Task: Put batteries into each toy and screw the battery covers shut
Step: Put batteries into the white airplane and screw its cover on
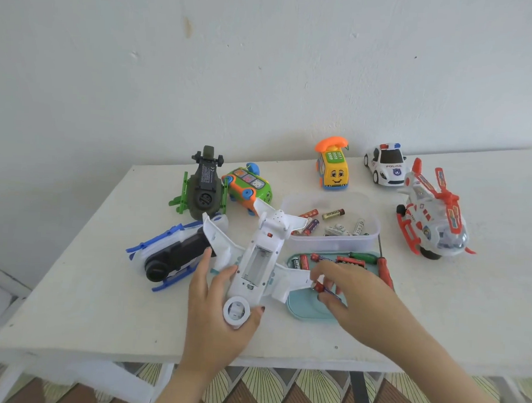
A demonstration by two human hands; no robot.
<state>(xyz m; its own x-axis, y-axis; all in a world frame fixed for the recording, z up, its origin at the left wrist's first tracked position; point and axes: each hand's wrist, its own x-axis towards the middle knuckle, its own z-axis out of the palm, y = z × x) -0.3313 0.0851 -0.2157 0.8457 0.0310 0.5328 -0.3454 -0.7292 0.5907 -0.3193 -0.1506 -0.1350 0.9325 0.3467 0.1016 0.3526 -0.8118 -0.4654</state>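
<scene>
Your left hand [218, 317] grips the upturned white toy plane [270, 232], battery bay [257, 261] open, on the table [100, 285], while your right hand [356, 301] pinches a red battery [319, 287] over the teal tray [302, 311] just beside it.

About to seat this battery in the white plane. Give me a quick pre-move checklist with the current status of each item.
1. Bay accessible: ok. The white plane lies belly up and its battery bay is uncovered.
2. Bay free of cells: ok. It looks empty.
3. Plane steadied: ok. The left hand holds its nose end.
4. Battery in grip: ok. The right hand pinches a red battery above the teal tray.
5. Polarity marks in the bay: cannot tell. They are too small to read.
6. Tool for the cover: ok. The red screwdriver lies beside the tray. I cannot pick out the cover itself.
</scene>
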